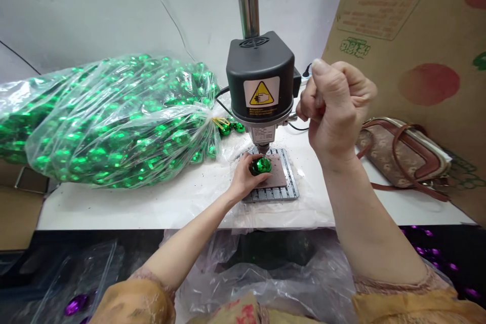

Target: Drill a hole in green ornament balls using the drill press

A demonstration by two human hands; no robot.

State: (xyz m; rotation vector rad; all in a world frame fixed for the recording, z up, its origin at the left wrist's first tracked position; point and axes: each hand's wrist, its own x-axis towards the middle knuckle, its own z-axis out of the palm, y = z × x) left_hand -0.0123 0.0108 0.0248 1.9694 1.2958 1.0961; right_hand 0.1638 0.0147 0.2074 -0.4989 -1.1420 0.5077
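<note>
A small black drill press [261,76] stands on a chrome column, its chuck [263,148] pointing down. Under the chuck, my left hand [245,174] pinches a shiny green faceted ball [262,164] between thumb and fingers. The ball rests over a brownish square board [279,178] on the slotted metal base plate [292,192]. Whether the drill bit touches the ball is hidden. My right hand [336,106] is closed in a fist at the right of the drill head, round its lever, which the fingers mostly cover.
At left lies a big clear bag [125,126] of green faceted balls, tied with a yellow tie. A brown handbag [406,154] and a large cardboard box [398,25] stand at right. Dark shavings dot the white table [114,207]. Plastic sheeting [258,283] hangs over the front edge.
</note>
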